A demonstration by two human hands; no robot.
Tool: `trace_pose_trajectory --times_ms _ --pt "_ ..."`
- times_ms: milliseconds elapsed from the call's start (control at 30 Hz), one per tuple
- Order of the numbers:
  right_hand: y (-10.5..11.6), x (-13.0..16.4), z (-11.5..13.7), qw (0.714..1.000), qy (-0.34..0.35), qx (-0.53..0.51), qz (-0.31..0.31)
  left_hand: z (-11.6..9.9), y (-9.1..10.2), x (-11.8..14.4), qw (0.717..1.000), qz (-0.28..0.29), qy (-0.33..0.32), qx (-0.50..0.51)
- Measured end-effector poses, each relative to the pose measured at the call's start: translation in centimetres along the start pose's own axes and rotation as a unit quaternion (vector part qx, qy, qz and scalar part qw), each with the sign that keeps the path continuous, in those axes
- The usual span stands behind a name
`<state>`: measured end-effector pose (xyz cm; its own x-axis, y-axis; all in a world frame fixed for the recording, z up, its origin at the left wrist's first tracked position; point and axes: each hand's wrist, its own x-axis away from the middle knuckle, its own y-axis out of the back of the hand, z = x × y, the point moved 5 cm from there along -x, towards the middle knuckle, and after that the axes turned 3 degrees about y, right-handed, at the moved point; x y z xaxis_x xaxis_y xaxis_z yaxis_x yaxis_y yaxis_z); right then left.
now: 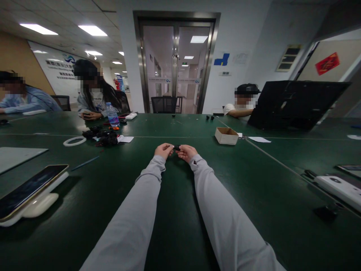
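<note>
Both arms reach forward over the dark green table [180,195]. Between my two hands is a small black piece [176,147], too small to name more exactly. My left hand [164,151] pinches it from the left with the fingertips. From the right, the fingers of my right hand [186,152] are closed on its other end. The piece is held just above the tabletop, partly hidden by the fingers.
Left are a pile of black parts [104,136], a white ring [75,141], a water bottle [113,114] and a phone on a stand [34,190]. Right stand an open box [226,136], a monitor [296,105] and a power strip [338,186]. Several people sit around the table.
</note>
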<state>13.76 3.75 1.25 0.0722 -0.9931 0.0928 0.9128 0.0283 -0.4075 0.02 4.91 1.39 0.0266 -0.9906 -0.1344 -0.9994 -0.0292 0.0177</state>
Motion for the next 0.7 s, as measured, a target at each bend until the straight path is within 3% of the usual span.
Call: trace_pose_trajectory --times_ms 200,400,700 --pt "0.2 -0.4 -0.3 1.000 -0.001 0.001 0.001 0.3 0.0 0.0 0.999 -0.011 0.011 -0.040" --pt "0.2 -0.5 -0.3 1.000 -0.005 0.006 0.003 -1.0 0.0 0.6 0.999 -0.002 -0.049 -0.015" --pt "-0.3 0.1 0.0 1.000 -0.008 0.000 0.030 -1.1 -0.4 0.3 0.998 0.004 0.003 0.067"
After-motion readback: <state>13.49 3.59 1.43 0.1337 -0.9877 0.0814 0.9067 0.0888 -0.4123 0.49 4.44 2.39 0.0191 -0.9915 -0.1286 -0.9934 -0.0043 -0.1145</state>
